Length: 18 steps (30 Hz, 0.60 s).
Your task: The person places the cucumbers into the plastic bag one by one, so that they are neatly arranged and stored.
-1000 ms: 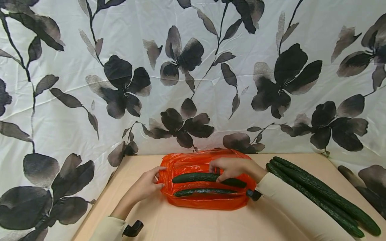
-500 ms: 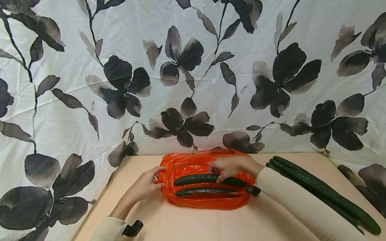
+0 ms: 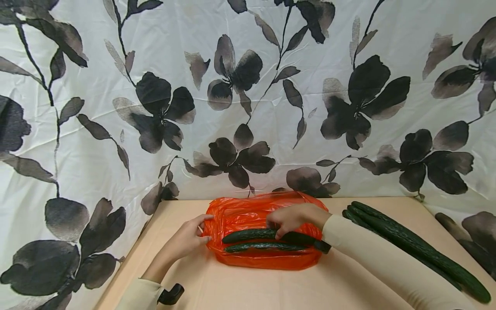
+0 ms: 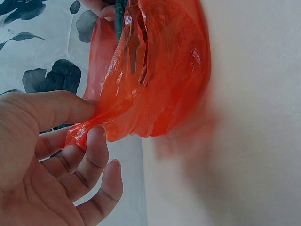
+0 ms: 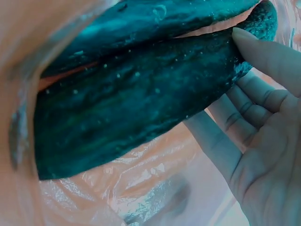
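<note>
A red plastic bag [image 3: 271, 262] lies near the back of the table with two dark green cucumbers in its opening. My left hand [image 3: 190, 236] pinches the bag's left edge between thumb and fingers; in the left wrist view the thin film [image 4: 117, 110] stretches from that hand [image 4: 70, 160]. Reaching over the bag, my right hand [image 3: 290, 220] grips the rear cucumber [image 3: 248, 235] near its middle. In the right wrist view the thumb lies on top of this cucumber [image 5: 136, 103] and the fingers pass underneath. The front cucumber [image 3: 267, 246] lies alongside, close against it.
More long cucumbers [image 3: 422, 245] lie together on the table at the right, partly hidden by the right sleeve [image 3: 372, 254]. A white cloth with dark flowers [image 3: 271, 107] hangs behind the table [image 3: 248, 290].
My right hand has shifted slightly left and forward-down, bringing the held cucumber nearer the front one. The left hand keeps its pinch on the bag in the same place.
</note>
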Available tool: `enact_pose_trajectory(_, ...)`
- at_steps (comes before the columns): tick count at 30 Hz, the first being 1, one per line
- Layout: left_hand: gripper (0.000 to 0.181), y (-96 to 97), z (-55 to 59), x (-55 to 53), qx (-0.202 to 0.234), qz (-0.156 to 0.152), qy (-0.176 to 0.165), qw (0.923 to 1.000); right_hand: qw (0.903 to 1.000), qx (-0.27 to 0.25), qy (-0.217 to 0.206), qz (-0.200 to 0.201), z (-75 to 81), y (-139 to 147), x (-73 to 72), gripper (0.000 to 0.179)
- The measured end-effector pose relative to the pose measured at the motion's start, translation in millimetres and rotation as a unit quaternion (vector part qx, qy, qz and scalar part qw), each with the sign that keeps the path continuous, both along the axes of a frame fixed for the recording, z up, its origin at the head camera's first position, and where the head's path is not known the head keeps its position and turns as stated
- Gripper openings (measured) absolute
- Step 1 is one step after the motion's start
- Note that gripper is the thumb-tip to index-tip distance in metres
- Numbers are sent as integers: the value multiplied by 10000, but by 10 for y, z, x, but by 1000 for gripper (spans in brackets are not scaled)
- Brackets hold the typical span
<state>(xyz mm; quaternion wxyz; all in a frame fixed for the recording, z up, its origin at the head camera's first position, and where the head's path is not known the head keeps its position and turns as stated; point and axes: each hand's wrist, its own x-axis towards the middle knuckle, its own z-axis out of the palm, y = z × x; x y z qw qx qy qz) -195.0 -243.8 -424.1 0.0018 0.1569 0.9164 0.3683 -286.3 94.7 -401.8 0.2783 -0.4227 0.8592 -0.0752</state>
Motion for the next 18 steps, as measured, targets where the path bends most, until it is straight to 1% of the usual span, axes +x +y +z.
enact_pose_trajectory(4,58,-8,11,27,-6,-66,52,10000,9998,164,43,105,-21,-46,38,29)
enact_pose_trajectory(12,58,-17,16,39,18,-84,57,9999,9987,297,358,221,-55,-96,88,28)
enact_pose_trajectory(18,58,-32,17,39,13,-85,52,9999,9988,364,265,179,-67,-97,84,29)
